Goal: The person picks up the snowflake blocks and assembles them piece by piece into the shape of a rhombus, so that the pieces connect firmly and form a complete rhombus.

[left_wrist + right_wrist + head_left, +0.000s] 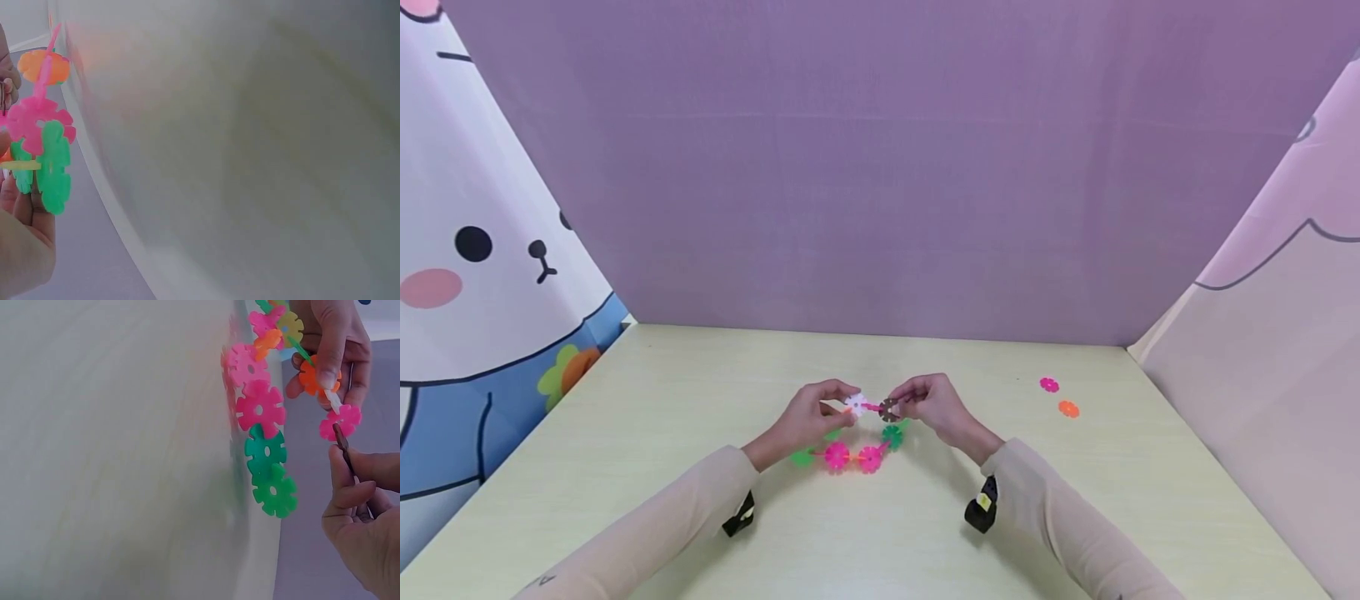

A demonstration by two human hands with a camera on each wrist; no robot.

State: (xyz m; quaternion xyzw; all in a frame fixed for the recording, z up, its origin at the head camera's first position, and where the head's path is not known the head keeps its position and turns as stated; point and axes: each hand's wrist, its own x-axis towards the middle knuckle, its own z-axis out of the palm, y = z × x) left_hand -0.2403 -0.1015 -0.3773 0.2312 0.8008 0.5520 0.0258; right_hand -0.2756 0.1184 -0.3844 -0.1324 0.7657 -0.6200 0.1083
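Observation:
A chain of slotted plastic flower discs hangs in a curve from my hands. With thumb and fingers, my left hand pinches its upper end at an orange disc beside a white one. A pink disc follows the white one. My right hand pinches a brown disc, whose edge meets the pink disc; how deep the slots sit, I cannot tell. Lower in the chain are pink discs and green discs. Green discs also show close to my left hand in the left wrist view.
On the pale table, a loose pink disc and a loose orange disc lie to the right. A purple panel rises behind the table, and printed cloths hang at the sides. A black strap mount hangs under the right sleeve.

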